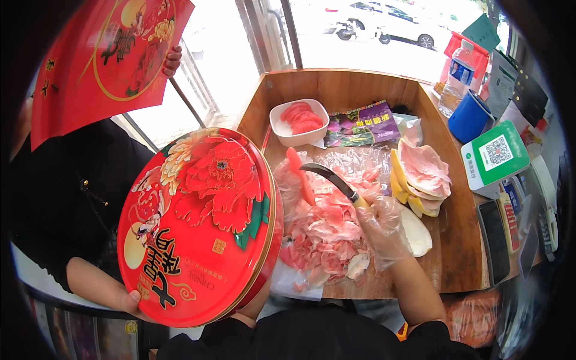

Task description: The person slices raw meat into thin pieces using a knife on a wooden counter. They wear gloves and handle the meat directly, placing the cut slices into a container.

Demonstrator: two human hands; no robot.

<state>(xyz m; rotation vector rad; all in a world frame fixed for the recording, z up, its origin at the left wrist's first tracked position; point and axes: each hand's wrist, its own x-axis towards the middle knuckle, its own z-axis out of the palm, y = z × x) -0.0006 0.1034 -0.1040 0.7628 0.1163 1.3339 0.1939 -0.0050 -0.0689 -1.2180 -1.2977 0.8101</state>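
My right hand, in a clear plastic glove, grips the pale handle of a curved fruit knife, its blade pointing up and left. My left hand, gloved too, holds a peeled pink pomelo segment; a round red floral tin hides part of it and its forearm. Below both hands spreads a pile of pink pomelo membrane scraps. Peeled flesh lies in a white bowl at the back. Right of the knife are stacked pieces of yellow-edged pomelo rind and a pale rind piece.
A person at left holds the tin close to my left arm and raises a red printed gift bag. Wooden table walls rise behind. A printed purple packet, water bottle, blue cylinder, payment-code stand and phone flank the work.
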